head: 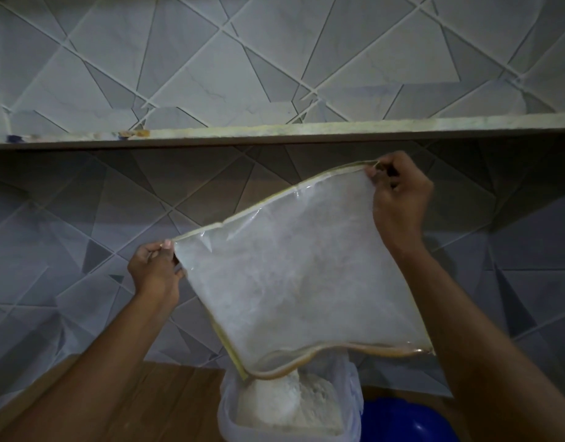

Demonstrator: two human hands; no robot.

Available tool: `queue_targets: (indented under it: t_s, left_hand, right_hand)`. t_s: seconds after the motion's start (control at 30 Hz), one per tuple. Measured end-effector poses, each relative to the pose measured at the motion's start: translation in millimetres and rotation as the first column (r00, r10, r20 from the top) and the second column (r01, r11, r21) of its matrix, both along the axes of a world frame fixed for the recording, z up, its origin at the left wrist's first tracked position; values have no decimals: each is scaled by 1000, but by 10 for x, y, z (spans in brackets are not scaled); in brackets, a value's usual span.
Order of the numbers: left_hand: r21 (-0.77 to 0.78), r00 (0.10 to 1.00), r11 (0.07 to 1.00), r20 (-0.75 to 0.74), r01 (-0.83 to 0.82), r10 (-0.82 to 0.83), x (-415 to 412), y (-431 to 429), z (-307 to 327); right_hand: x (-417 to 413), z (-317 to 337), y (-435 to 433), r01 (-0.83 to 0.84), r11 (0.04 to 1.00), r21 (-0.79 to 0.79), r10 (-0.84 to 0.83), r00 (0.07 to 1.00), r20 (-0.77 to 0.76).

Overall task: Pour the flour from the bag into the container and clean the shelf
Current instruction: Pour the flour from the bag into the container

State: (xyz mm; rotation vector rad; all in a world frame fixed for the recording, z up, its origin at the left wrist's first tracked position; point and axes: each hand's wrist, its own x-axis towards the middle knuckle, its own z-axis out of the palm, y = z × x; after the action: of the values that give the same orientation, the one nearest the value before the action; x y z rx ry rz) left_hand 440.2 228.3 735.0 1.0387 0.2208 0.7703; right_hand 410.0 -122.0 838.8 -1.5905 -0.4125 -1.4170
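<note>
Overhead, the clear plastic bag [294,269] hangs upside down, its yellow-edged open mouth at the bottom and its closed seam stretched on a slant between the two hands. White flour [287,400] drops from the lower left corner of the mouth in a thick column onto the heap already lying in the translucent container [230,419] straight below. The right hand [399,199], the higher one, is closed in a pinch on the bag's upper corner, fingers curled round the seam. The left hand [155,269], lower and to the other side, pinches the opposite corner between thumb and fingers. The container stands on a brown wooden surface [166,387], below and between both forearms. Just to its right, beneath the right forearm, lies a blue rounded object [412,422]. Above both hands runs the shelf [275,135], its pale front edge stained, against a wall of grey geometric tiles [211,74].
</note>
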Motion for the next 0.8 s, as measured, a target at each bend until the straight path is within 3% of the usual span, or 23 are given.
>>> queue_targets:
  t_s: [0.23,0.33,0.43,0.53,0.63,0.73,0.8]
  left_hand:
    - [22,999,1000,29,15,-16,3,21,-10]
    - [18,1000,1000,2,-4,4,20,50,-30]
    - [13,1000,1000,-1,5,-5,27,57,-35]
    - [0,1000,1000,2,8,-8,35,71,-42]
    - [6,1000,1000,-6,25,-24,43,55,-28]
    - [9,1000,1000,-26,1,-1,62,66,-31]
    - [5,999,1000,-32,7,-7,71,76,-26]
  right_hand:
    - [-9,44,-8,-3,1000,-2,3,1000,22]
    - [-21,25,2,-14,994,-105,12,1000,-15]
    - [-6,-6,-6,-12,1000,-25,12,1000,4]
    - [-18,-12,-1,-15,998,-65,15,1000,-10]
    - [-22,3,1,-5,1000,-3,5,1000,29]
    - [-34,16,35,-14,995,-104,17,1000,22]
    - [-37,37,32,-15,999,-30,17,999,50]
